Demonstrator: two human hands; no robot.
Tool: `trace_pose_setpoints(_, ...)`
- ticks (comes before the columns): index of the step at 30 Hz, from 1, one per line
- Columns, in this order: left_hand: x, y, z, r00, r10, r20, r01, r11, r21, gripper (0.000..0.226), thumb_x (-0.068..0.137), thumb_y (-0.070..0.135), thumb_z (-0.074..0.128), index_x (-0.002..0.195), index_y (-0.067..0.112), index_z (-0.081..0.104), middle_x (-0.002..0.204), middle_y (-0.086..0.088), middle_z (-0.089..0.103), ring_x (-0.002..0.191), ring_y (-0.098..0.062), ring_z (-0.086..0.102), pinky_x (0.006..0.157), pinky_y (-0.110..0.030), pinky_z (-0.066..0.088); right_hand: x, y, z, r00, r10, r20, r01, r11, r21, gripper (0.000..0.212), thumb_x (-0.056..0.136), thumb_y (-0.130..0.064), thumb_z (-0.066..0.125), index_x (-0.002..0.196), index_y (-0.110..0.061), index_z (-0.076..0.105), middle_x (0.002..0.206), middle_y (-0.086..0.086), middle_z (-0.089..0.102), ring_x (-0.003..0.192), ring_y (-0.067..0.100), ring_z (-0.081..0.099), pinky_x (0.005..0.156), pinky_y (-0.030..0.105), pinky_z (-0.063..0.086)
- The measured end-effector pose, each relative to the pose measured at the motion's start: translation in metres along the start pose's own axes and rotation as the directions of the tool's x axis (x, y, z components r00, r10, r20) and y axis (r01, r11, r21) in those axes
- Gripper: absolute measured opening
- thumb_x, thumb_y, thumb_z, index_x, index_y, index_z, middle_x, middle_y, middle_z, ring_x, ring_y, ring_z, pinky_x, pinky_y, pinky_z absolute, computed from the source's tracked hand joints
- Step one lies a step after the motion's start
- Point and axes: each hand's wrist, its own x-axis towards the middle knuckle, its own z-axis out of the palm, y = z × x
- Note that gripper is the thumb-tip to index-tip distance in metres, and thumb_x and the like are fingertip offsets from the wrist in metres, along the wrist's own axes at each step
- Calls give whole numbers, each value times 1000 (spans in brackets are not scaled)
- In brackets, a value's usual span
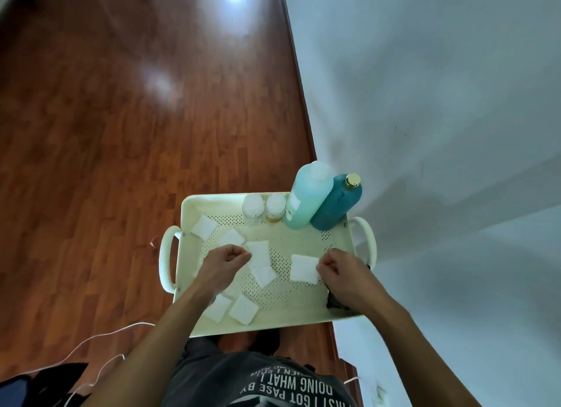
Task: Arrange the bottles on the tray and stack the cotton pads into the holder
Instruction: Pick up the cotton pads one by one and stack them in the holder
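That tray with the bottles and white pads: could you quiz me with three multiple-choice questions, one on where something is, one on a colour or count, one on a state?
1. Where do the bottles stand on the tray?
A. along its far edge
B. along its near edge
C. on the floor

2. What colour is the cap of the dark teal bottle?
A. red
B. gold
C. black

3. What is the right hand doing?
A. resting flat on the floor
B. lifting a bottle
C. pinching a cotton pad

Answers: 1 A, all four stand in a row by the far rim. 2 B, the cap shines gold. 3 C, its fingertips close on the pad's edge.
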Motion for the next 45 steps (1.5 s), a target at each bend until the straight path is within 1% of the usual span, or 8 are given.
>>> trace_pose_setpoints(7, -17, 0, 33, 993, -53, 110, 59, 997, -50, 16, 89, 29, 76, 85, 15, 75, 52, 12, 52, 42, 0, 41, 40, -14, 34, -19, 52, -53, 993, 108, -50, -96, 976, 196, 17, 93, -29, 63, 77, -23, 67, 67, -2, 64, 55, 7, 51, 51, 25, 43)
trace_pose_setpoints(12, -31, 3, 57, 973, -102, 208, 137, 977, -162, 12, 91, 24, 75, 85, 14, 74, 54, 5, 42, 43, -8, 30, 40, -21, 26, -30, 81, -76, 984, 172, -38, -156, 951, 267, 17, 93, -25, 66, 78, -17, 67, 51, -13, 53, 43, 1, 40, 40, 17, 33)
trace_pose_setpoints(17, -37, 16, 67, 957, -73, 282, 135, 969, -209, 13, 91, 23, 75, 91, 10, 73, 56, 4, 39, 46, -11, 27, 41, -22, 25, -30, 85, -76, 986, 165, 27, -167, 978, 127, 16, 91, -29, 65, 78, -20, 67, 75, -1, 66, 64, 12, 55, 58, 28, 43)
trace_pose_setpoints(24, -40, 19, 65, 956, -64, 287, 131, 967, -220, 13, 90, 23, 76, 91, 10, 74, 56, 4, 38, 47, -12, 25, 43, -23, 22, -19, 71, -56, 990, 126, 69, -111, 975, -192, 14, 91, -35, 58, 80, -30, 63, 79, -9, 66, 66, 7, 60, 52, 25, 41)
trace_pose_setpoints(32, -46, 14, 60, 955, -65, 288, 131, 968, -216, 12, 93, 19, 73, 93, 7, 72, 56, 2, 34, 47, -11, 23, 43, -22, 20, -11, 64, -44, 978, 167, 124, -130, 956, -263, 21, 89, -28, 53, 86, -18, 71, 82, 7, 73, 66, 18, 63, 59, 30, 49)
trace_pose_setpoints(35, -46, 16, 61, 953, -60, 297, 127, 969, -214, 12, 93, 19, 73, 93, 7, 71, 56, 2, 35, 47, -11, 23, 43, -23, 20, -11, 61, -40, 983, 168, 76, -133, 930, -341, 21, 93, -29, 52, 94, -26, 73, 87, 1, 71, 76, 21, 67, 64, 32, 54)
trace_pose_setpoints(42, -43, 23, 65, 947, -48, 319, 126, 966, -228, 11, 91, 21, 75, 89, 11, 73, 55, 3, 37, 48, -12, 23, 43, -23, 20, -18, 66, -44, 999, 34, -3, -32, 898, -438, 25, 97, -34, 47, 105, -33, 71, 94, -3, 70, 75, 18, 57, 61, 29, 42)
trace_pose_setpoints(45, -42, 27, 70, 944, -47, 327, 126, 966, -225, 11, 91, 22, 76, 89, 11, 72, 55, 3, 37, 48, -12, 23, 44, -24, 19, -20, 68, -48, 997, 36, 67, 0, 886, -463, 26, 96, -33, 46, 105, -35, 71, 99, -6, 71, 83, 19, 61, 68, 33, 51)
